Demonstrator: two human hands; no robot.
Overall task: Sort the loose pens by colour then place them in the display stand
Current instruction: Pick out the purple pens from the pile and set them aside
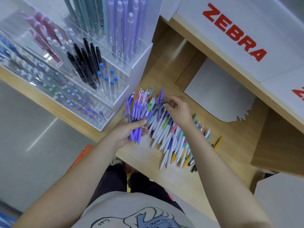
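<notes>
Wooden counter point(139, 155) — left hand point(126, 130) gripping purple pens point(136, 116), right hand point(177, 109) perhaps pinching one in pile point(172, 137).

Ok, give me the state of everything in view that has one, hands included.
left hand: grips a bundle of purple pens
purple pens: bunched together, held off the counter
right hand: fingers curled, pinching a purple pen in the pile
loose pens: mixed colours, lying unsorted on the counter
yellow pen: lying apart, right of the pile
display stand: compartments partly filled, pens upright by colour
</notes>
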